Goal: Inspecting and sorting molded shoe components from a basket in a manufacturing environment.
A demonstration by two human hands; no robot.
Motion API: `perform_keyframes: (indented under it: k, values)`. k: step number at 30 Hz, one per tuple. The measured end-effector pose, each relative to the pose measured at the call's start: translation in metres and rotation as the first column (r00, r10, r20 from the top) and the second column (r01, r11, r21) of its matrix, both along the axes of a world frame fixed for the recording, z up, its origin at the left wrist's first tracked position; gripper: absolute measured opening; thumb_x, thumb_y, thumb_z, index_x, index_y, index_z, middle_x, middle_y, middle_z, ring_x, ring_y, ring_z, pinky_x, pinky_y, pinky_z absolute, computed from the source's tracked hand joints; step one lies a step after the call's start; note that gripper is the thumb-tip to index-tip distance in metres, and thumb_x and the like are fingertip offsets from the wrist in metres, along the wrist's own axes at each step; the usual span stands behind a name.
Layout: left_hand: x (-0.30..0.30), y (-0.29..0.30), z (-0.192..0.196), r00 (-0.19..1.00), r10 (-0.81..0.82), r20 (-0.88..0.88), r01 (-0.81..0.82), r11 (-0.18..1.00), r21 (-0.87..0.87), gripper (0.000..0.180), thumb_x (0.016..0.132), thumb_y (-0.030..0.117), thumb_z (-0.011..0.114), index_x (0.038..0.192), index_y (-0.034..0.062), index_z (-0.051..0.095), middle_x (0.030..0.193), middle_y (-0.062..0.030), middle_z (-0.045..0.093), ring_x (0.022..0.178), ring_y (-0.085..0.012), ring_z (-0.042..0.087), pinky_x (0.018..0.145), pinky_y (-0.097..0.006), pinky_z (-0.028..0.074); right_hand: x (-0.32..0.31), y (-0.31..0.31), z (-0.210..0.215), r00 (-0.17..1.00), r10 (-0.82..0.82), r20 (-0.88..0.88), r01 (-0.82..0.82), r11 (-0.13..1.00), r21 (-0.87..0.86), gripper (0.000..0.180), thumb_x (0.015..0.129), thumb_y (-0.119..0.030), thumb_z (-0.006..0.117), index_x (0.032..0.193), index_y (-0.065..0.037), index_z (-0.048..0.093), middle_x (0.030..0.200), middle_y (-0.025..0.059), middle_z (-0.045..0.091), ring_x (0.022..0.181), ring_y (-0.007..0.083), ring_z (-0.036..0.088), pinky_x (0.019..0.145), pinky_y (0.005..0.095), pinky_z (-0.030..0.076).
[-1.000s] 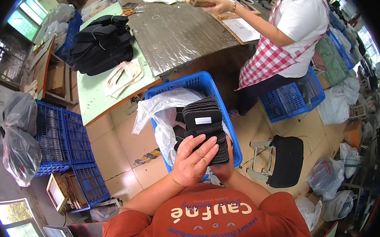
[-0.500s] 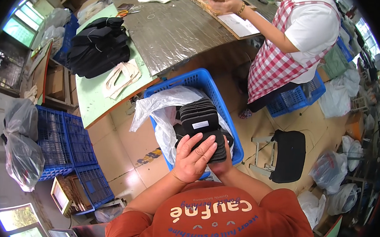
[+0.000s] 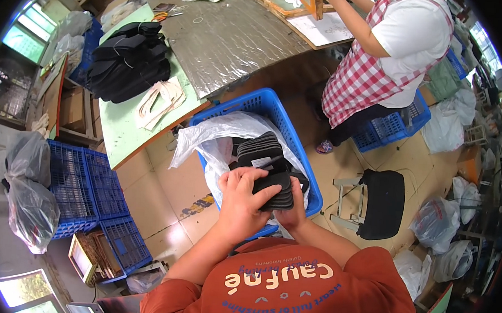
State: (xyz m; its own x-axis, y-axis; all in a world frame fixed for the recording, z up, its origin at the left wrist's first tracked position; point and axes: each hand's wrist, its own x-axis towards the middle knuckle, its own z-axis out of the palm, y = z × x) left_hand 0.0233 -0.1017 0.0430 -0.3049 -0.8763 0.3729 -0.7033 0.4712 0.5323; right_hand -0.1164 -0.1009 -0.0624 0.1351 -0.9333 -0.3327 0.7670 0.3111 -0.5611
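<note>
A stack of flat black padded pieces with rounded corners [image 3: 274, 194] is between my two hands, over a blue basket [image 3: 312, 190]. My right hand [image 3: 291, 213] grips the stack from its right side and below, fingers partly hidden. My left hand [image 3: 243, 199] is on the left, its thumb across the top piece and its bent fingers at the far edge by a white label [image 3: 260, 162]. Just beyond lies another stack of similar black pieces [image 3: 258, 146] inside the basket. A clear plastic bag [image 3: 218, 132] lines the basket and hangs over its left rim.
A green-topped table [image 3: 118, 138] at the left bears a black cloth pile [image 3: 131, 61] and pale fabric strips [image 3: 160, 103]. A co-worker in a checked apron [image 3: 355, 85] stands at the far table [image 3: 230, 44]. A black-seated stool [image 3: 381, 205] is at right; blue crates [image 3: 74, 185] are at left.
My left hand has gone from lying flat over the stack to bending its fingers round the far edge. The held stack has shifted slightly. The co-worker now lifts a wooden frame.
</note>
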Motion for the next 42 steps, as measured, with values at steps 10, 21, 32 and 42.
perform_keyframes:
  k: [10,21,32,42]
  values:
    - [-0.004,0.019,-0.023,0.997,0.009,0.074,0.012,0.963,-0.267,0.042,0.063,0.008,0.071,0.104,0.0184,0.069,0.119,-0.0023,0.063,0.108,-0.0247,0.053,0.096,-0.045,0.033,-0.003,0.004,-0.014,0.994,0.099,0.043,-0.091,0.981,-0.169,0.03,0.094,-0.012,0.052,0.119,0.0,0.04,0.116,0.0128,0.055,0.104,0.0179,0.059,0.091,0.0313,0.051]
    - [-0.002,0.029,-0.042,0.988,0.104,0.113,-0.056,0.93,-0.363,0.027,0.072,0.011,0.066,0.098,0.0191,0.071,0.12,-0.001,0.064,0.116,-0.0247,0.051,0.102,-0.047,0.027,0.006,0.001,0.004,0.936,0.113,0.334,-0.142,0.988,0.062,0.038,0.097,-0.022,0.03,0.111,0.0,0.057,0.11,0.0132,0.063,0.101,0.0217,0.063,0.09,0.0344,0.051]
    - [0.008,0.034,-0.057,0.98,0.144,0.136,-0.084,0.924,-0.372,0.028,0.071,0.011,0.067,0.096,0.0232,0.071,0.122,-0.0004,0.063,0.117,-0.0261,0.05,0.105,-0.05,0.024,0.017,0.0,0.002,0.979,0.056,0.194,-0.09,0.981,0.17,0.024,0.093,-0.012,0.044,0.101,0.0,0.063,0.098,0.0097,0.066,0.088,0.017,0.066,0.078,0.0296,0.054]
    - [0.028,0.035,-0.071,0.976,0.174,0.133,-0.126,0.941,-0.313,0.02,0.077,0.018,0.067,0.094,0.0254,0.072,0.123,0.0041,0.063,0.12,-0.024,0.048,0.108,-0.049,0.021,0.031,0.002,-0.007,0.987,0.066,0.147,-0.097,0.972,0.216,0.015,0.09,-0.007,0.053,0.099,0.001,0.063,0.093,0.0085,0.066,0.083,0.0163,0.066,0.066,0.0276,0.056]
